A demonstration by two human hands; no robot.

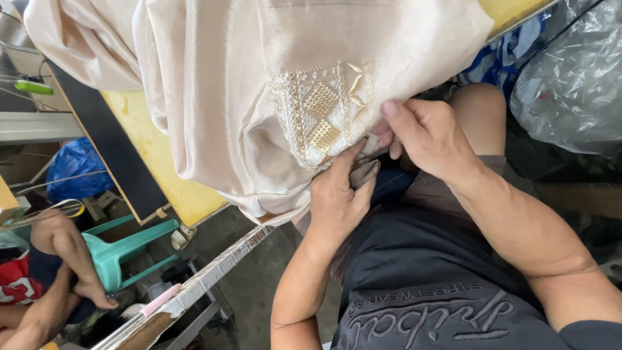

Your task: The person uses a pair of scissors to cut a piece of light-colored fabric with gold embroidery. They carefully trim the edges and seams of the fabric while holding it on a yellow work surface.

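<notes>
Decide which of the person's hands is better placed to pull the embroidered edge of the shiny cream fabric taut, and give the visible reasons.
Probably the right hand: its fingers already pinch the shiny cream fabric beside the gold embroidered panel. The left hand sits below the hem, holding a small grey object I cannot identify.

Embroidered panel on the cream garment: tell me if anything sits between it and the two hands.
Nothing visible does. The left hand and right hand both pinch the cream garment at the lower edge of its embroidered panel, over the person's lap.

Both hands meet close together, left (337, 194) and right (424, 133) fingers pinched
</notes>
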